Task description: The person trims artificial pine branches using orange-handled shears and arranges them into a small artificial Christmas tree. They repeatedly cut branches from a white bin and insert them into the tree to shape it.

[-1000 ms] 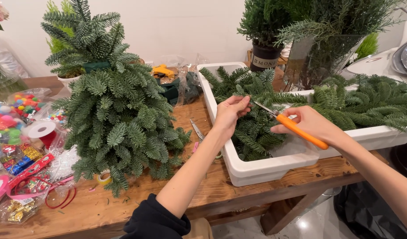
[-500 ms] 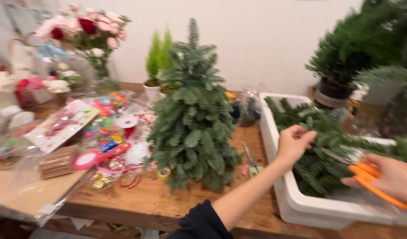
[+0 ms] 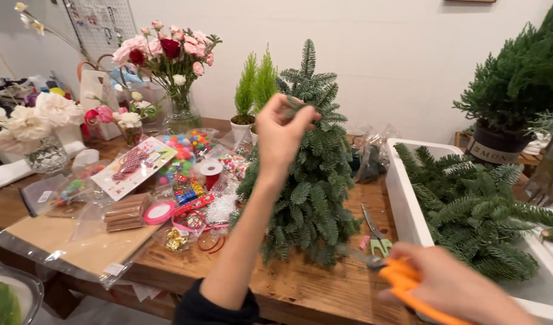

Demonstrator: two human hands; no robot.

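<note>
My left hand is raised against the upper part of a small fir tree that stands on the wooden table. Its fingers are pinched on a short fir sprig at the tree's foliage. My right hand is low at the front right, closed around orange-handled scissors whose blades point left toward the tree's base. A white box on the right holds cut fir branches.
Green-handled snips lie beside the tree. To the left are craft bits, a red ribbon spool, a vase of roses, white flowers and a small potted cypress. A potted conifer stands at the back right.
My left hand left the box of branches and rose to the small tree with a sprig. My view swung left, and the right hand with the scissors dropped to the lower right.
</note>
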